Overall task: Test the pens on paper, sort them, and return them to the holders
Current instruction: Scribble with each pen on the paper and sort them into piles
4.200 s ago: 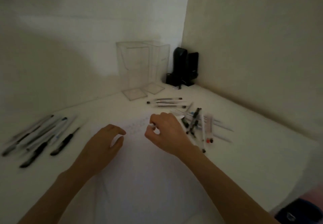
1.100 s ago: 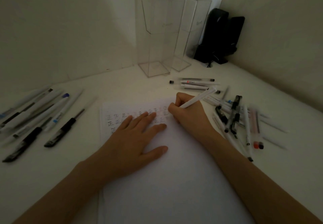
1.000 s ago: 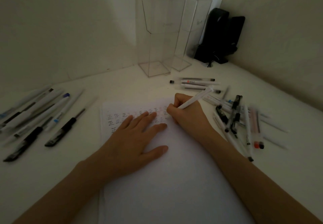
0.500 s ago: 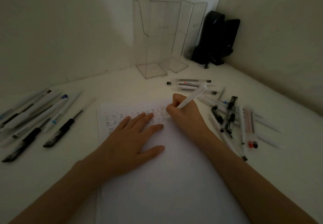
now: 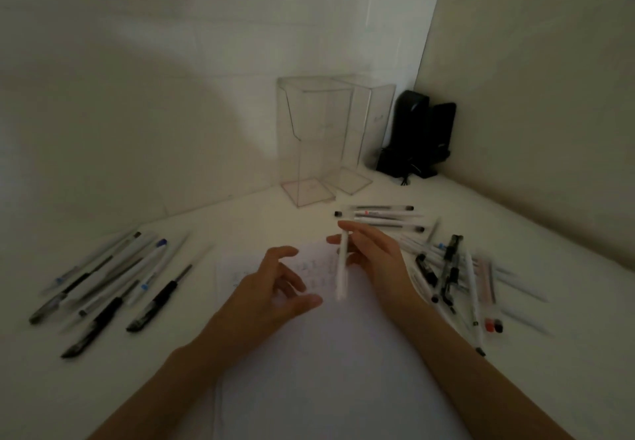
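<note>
writing on paper [image 5: 343,388] unreadable, right hand [image 5: 378,261] fingers pinching white pen [image 5: 341,268], now lifted off it, left hand [image 5: 264,295] raised too, fingers released

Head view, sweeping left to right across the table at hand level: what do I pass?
row of pens → left hand, holding nothing → white pen → right hand gripping that pen → pile of pens
</note>
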